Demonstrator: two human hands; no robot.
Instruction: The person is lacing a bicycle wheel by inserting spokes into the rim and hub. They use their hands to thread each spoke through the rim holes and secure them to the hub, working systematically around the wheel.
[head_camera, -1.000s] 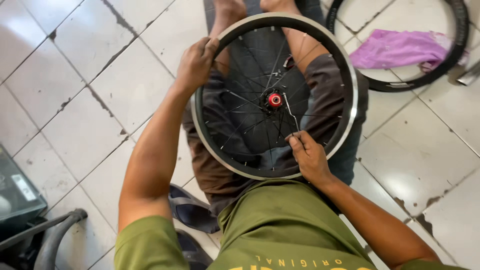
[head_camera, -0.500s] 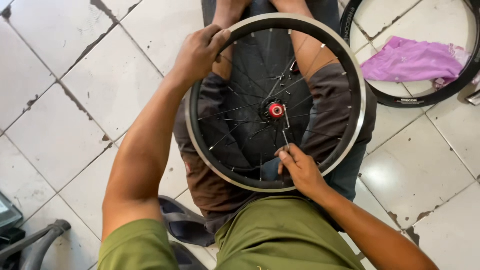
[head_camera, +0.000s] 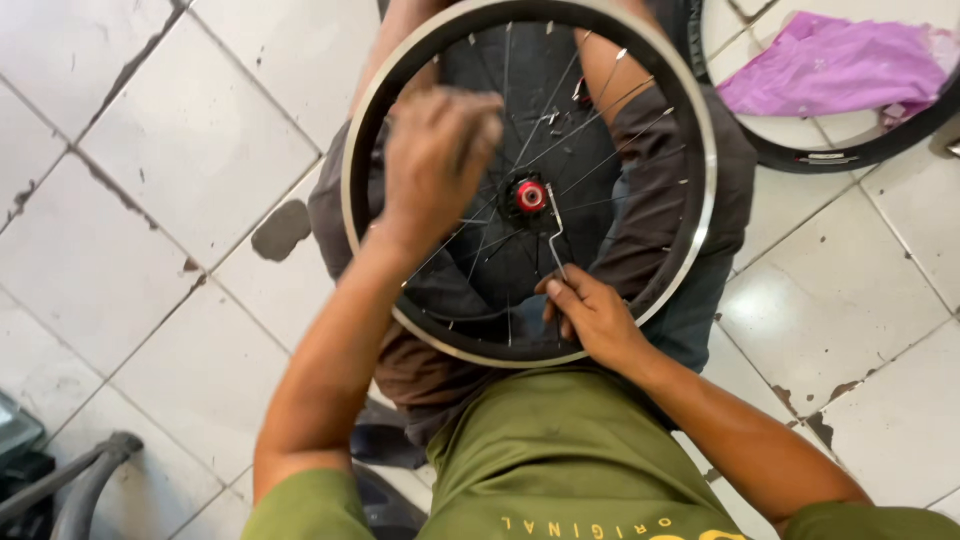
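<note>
A small bicycle wheel with a silver rim (head_camera: 703, 150), thin spokes and a red hub (head_camera: 530, 195) lies flat on my lap, over dark shorts. My left hand (head_camera: 438, 165) hovers, blurred, over the spokes left of the hub, its fingers curled; whether it grips anything is unclear. My right hand (head_camera: 592, 318) rests at the near edge of the rim and pinches a thin bent metal tool (head_camera: 553, 228). The tool's tip reaches up beside the hub.
A black tyre (head_camera: 830, 155) lies on the white tiled floor at the upper right, with a purple cloth (head_camera: 830, 65) inside it. A grey hose (head_camera: 85, 485) and a dark object sit at the lower left. A dark sandal (head_camera: 385, 445) shows under my leg.
My left hand has left the far rim and moved down over the spokes. The view has moved closer and shifted. My right hand stays at the near rim with the tool.
</note>
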